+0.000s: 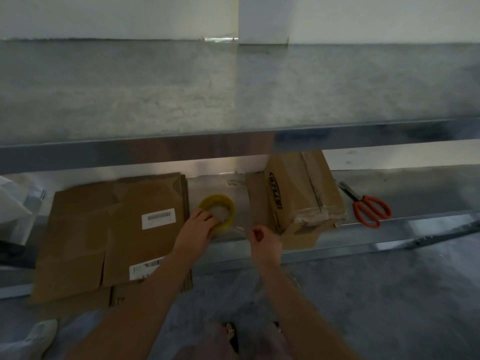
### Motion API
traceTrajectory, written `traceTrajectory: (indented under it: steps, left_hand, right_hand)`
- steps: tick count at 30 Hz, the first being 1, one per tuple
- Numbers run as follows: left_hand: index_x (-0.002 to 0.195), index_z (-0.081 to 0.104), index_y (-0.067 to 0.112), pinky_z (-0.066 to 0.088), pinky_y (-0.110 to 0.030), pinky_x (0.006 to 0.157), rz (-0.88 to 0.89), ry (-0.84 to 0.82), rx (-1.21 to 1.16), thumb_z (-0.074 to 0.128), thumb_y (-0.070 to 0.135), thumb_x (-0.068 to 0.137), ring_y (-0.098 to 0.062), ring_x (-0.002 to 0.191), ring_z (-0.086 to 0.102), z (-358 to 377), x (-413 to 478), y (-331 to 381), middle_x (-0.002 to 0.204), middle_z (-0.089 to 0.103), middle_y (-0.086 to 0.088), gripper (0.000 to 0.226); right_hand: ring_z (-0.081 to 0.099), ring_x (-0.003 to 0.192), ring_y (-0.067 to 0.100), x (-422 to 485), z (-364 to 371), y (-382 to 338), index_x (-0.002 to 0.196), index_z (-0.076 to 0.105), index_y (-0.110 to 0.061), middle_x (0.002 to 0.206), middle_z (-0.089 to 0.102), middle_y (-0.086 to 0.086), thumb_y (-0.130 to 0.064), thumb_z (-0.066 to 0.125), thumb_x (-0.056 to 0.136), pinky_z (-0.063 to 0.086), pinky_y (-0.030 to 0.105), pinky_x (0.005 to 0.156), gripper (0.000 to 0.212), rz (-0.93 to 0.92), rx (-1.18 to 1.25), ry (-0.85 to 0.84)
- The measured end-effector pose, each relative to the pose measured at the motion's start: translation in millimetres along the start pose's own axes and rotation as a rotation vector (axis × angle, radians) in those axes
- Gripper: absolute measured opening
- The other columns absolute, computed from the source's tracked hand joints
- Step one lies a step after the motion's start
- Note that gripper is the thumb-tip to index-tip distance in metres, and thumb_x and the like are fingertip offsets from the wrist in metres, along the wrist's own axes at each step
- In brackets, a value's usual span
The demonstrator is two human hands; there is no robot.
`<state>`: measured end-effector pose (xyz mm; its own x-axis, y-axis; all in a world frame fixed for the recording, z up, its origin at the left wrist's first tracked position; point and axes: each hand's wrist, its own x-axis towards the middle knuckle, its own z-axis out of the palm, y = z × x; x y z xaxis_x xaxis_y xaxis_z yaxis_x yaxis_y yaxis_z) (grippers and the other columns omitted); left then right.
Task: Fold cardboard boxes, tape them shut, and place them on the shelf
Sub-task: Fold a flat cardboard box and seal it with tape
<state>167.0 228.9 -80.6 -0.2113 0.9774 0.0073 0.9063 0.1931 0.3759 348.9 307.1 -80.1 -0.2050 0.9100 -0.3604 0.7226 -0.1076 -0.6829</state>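
Shelving: we face a grey metal rack, and its lower shelf (428,193) carries everything we work with.
Tape roll (230,207): yellow, lying flat on the lower shelf between the flattened cardboard (117,229) and the taped box (304,193).
Left hand (198,226): our fingers curl over the roll's near rim, gripping it.
Right hand (265,241): just right of the roll and nearer us, fingertips pinching the clear tape strip (241,228) that runs from the roll.
Taped box: closed, just beyond our right hand.
Flattened cardboard: left of our left hand, overhanging the shelf's front edge.
Scissors (371,206): orange-handled, right of the box.
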Motion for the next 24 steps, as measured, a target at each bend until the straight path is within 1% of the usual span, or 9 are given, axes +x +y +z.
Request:
traceTrajectory:
  steps: [2, 4, 8, 12, 14, 16, 20, 22, 24]
  left_hand:
    - [0.115, 0.065, 0.015, 0.042, -0.043, 0.102, -0.048, -0.009, -0.075, 0.066, 0.005, 0.082, -0.028, 0.115, 0.047, 0.4, -0.2, 2.8, 0.115, 0.059, -0.008, 0.034]
    - [0.123, 0.059, 0.014, 0.038, -0.040, 0.106, -0.078, -0.039, -0.100, 0.064, 0.006, 0.083, -0.027, 0.122, 0.042, -1.9, 1.1, 5.5, 0.126, 0.053, -0.008, 0.041]
    - [0.141, 0.042, 0.015, 0.031, -0.032, 0.109, -0.116, -0.111, -0.107, 0.061, 0.018, 0.090, -0.023, 0.134, 0.031, -12.9, 0.8, 12.9, 0.144, 0.038, -0.006, 0.055]
    - [0.144, 0.038, 0.015, 0.028, -0.036, 0.115, -0.118, -0.108, -0.037, 0.058, 0.029, 0.092, -0.024, 0.137, 0.031, -15.1, -6.1, 15.4, 0.148, 0.037, -0.008, 0.058]
    - [0.143, 0.041, 0.013, 0.025, -0.040, 0.117, -0.090, -0.050, 0.038, 0.052, 0.038, 0.092, -0.026, 0.138, 0.032, -16.0, -11.1, 21.8, 0.147, 0.040, -0.009, 0.058]
    - [0.142, 0.043, 0.014, 0.018, -0.038, 0.118, -0.054, 0.013, 0.087, 0.038, 0.049, 0.091, -0.027, 0.140, 0.031, -18.9, -17.0, 37.6, 0.146, 0.042, -0.007, 0.062]
    - [0.146, 0.037, 0.014, 0.010, -0.039, 0.119, -0.030, 0.066, 0.107, 0.025, 0.054, 0.090, -0.027, 0.144, 0.023, -24.5, -25.4, 84.3, 0.151, 0.036, -0.007, 0.070]
    - [0.148, 0.034, 0.015, 0.011, -0.042, 0.119, -0.029, 0.107, 0.091, 0.025, 0.053, 0.091, -0.027, 0.145, 0.020, -27.1, -24.1, 115.6, 0.152, 0.035, -0.006, 0.068]
    - [0.149, 0.031, 0.018, 0.011, -0.043, 0.119, -0.022, 0.160, 0.065, 0.027, 0.053, 0.093, -0.025, 0.146, 0.017, -27.6, -21.1, 147.9, 0.154, 0.031, -0.002, 0.066]
  right_hand:
    - [0.063, 0.082, 0.012, -3.1, 1.8, -0.1, 0.105, 0.069, -0.018, 0.094, 0.073, 0.001, -0.024, 0.061, 0.095, 0.040, 0.018, 0.068, 0.014, -0.017, 0.008, 0.015]
    - [0.067, 0.089, 0.018, -7.2, 2.6, 0.1, 0.113, 0.065, -0.020, 0.097, 0.072, 0.001, -0.026, 0.060, 0.095, 0.041, 0.020, 0.069, 0.019, -0.027, 0.000, 0.000]
    - [0.066, 0.094, 0.016, -15.2, 0.5, 2.6, 0.140, 0.048, -0.026, 0.104, 0.072, -0.001, -0.028, 0.060, 0.095, 0.047, 0.023, 0.078, 0.047, -0.023, 0.028, -0.049]
    - [0.063, 0.095, 0.011, -24.3, -13.0, 7.6, 0.146, 0.040, -0.028, 0.100, 0.066, -0.009, -0.030, 0.060, 0.095, 0.053, 0.030, 0.086, 0.055, -0.065, 0.011, -0.114]
    - [0.062, 0.101, 0.012, -33.9, -26.5, 10.2, 0.144, 0.042, -0.026, 0.110, 0.065, -0.008, -0.034, 0.057, 0.096, 0.053, 0.031, 0.088, 0.051, -0.177, -0.095, -0.161]
    - [0.059, 0.108, 0.015, -47.8, -45.0, 10.7, 0.138, 0.049, -0.025, 0.119, 0.064, -0.005, -0.036, 0.054, 0.097, 0.051, 0.031, 0.090, 0.042, -0.374, -0.213, -0.147]
    - [0.056, 0.114, 0.019, -64.1, -92.4, 10.0, 0.121, 0.064, -0.022, 0.120, 0.065, -0.002, -0.030, 0.057, 0.091, 0.053, 0.037, 0.093, 0.032, -0.877, -0.282, 0.142]
    - [0.050, 0.127, 0.020, -60.0, -120.0, 12.6, 0.125, 0.064, -0.022, 0.130, 0.061, -0.002, -0.032, 0.054, 0.092, 0.044, 0.038, 0.103, 0.036, -0.984, -0.316, 0.230]
    - [0.042, 0.137, 0.023, -50.0, -149.0, 17.2, 0.133, 0.059, -0.023, 0.139, 0.056, 0.000, -0.037, 0.047, 0.094, 0.035, 0.042, 0.110, 0.043, -1.005, -0.392, 0.257]
